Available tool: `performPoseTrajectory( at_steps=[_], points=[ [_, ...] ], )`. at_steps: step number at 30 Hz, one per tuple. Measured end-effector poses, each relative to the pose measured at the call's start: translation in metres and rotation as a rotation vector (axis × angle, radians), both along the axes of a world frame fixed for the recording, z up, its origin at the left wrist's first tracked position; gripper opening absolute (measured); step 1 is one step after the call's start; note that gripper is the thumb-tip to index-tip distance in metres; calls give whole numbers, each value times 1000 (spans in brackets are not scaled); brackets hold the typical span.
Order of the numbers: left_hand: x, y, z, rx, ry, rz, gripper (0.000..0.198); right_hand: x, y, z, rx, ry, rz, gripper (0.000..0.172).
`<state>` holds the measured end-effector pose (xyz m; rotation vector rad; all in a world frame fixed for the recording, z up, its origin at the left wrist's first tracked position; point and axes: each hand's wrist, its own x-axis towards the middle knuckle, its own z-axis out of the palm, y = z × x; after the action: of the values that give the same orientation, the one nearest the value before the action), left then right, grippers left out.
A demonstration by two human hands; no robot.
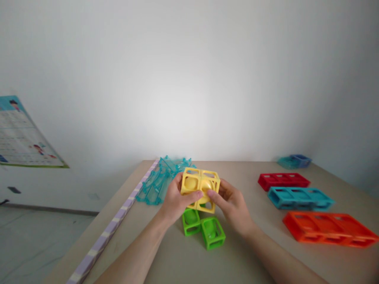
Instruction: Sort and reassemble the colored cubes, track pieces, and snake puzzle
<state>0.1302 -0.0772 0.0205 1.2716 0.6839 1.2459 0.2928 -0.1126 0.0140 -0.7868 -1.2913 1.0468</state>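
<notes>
My left hand (175,201) and my right hand (232,205) both grip a yellow open-frame cube block (200,185), one on each side, thumbs on its front face. The block is held just above a green open-frame block (204,228), made of two cubes, which lies on the tan table (177,260) right under my hands. Whether the yellow block touches the green one is unclear.
A pile of clear teal track pieces (161,179) lies behind my left hand. At the right lie a red frame (282,180), a teal frame (299,198) and an orange frame (328,229); small blue and teal blocks (294,161) sit at the far corner. A purple-and-white strip (112,227) lines the table's left edge.
</notes>
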Motion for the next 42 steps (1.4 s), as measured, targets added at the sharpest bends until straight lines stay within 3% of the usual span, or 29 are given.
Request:
performPoseTrajectory(
  at_steps=[4,8,10,13,15,19,23,31,42],
  points=[
    [1,0,0,-15,-31,-3,51,3,1,-8,63,-108,-44,48],
    [2,-1,3,-45,-104,-20,51,9,-3,-10,334,-409,-221,103],
    [1,-3,5,-60,-130,-58,49,11,-5,-4,467,-557,-268,118],
    [-1,-6,8,-83,-167,-171,52,13,-8,4,538,-657,-321,113],
    [-3,-7,8,-89,-193,-243,67,14,-7,4,524,-643,-341,109],
    [-7,-9,7,-42,-190,-344,101,16,-4,-7,396,-498,-349,108],
    [-8,-12,8,-16,-126,-421,120,16,-2,-12,318,-288,-276,104],
    [-5,-11,13,155,-97,-263,97,12,-2,-9,251,-113,-106,96],
    [-3,-10,5,173,-126,-239,96,18,-4,-5,292,-184,-86,92]
  ],
)
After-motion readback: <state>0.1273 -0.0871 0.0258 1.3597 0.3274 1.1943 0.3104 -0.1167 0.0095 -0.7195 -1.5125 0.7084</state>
